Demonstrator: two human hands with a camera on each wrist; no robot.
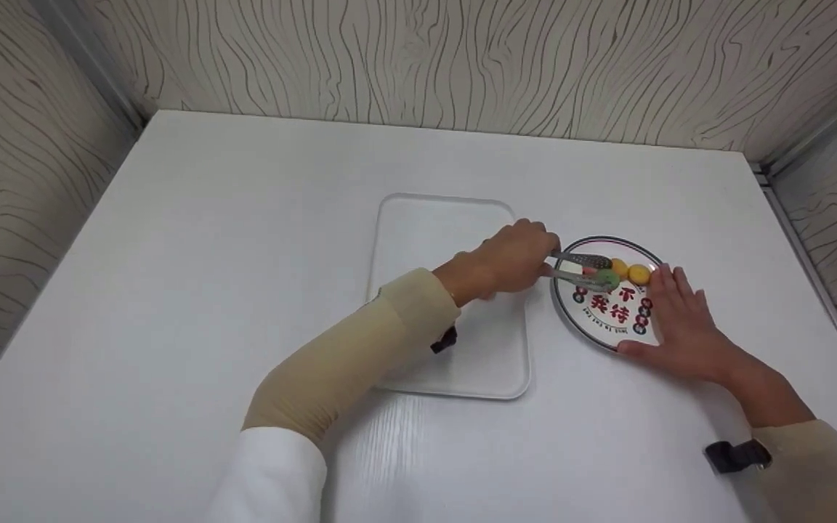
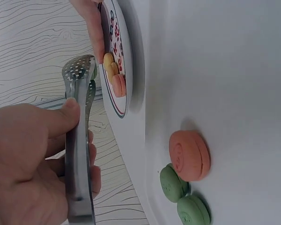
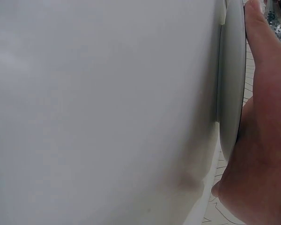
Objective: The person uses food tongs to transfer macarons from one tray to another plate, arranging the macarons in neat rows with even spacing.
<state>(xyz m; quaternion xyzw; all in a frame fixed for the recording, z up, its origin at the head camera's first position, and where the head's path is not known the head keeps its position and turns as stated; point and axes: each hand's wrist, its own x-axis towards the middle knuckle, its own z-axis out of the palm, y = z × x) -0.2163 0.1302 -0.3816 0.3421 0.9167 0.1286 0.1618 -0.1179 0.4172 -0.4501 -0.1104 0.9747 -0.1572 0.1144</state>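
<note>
My left hand [image 1: 509,258] grips metal tongs [image 2: 78,159] with perforated heads. Between those heads is a green macaron [image 1: 607,280], above the round plate [image 1: 609,249] with red characters. On the plate sit two yellow macarons [image 1: 639,274] and a pink macaron [image 2: 119,86]. My right hand [image 1: 687,327] rests at the plate's right edge, fingers straight and thumb spread along the rim. In the left wrist view, a pink macaron [image 2: 189,155] and two green macarons [image 2: 172,183] lie on the white tray [image 1: 447,225]; my left arm mostly hides them in the head view.
The tray lies left of the plate, under my left forearm, with a low raised rim. Both stand on a white table [image 1: 208,254]. Wood-patterned panels [image 1: 389,65] rise behind the table and at its sides.
</note>
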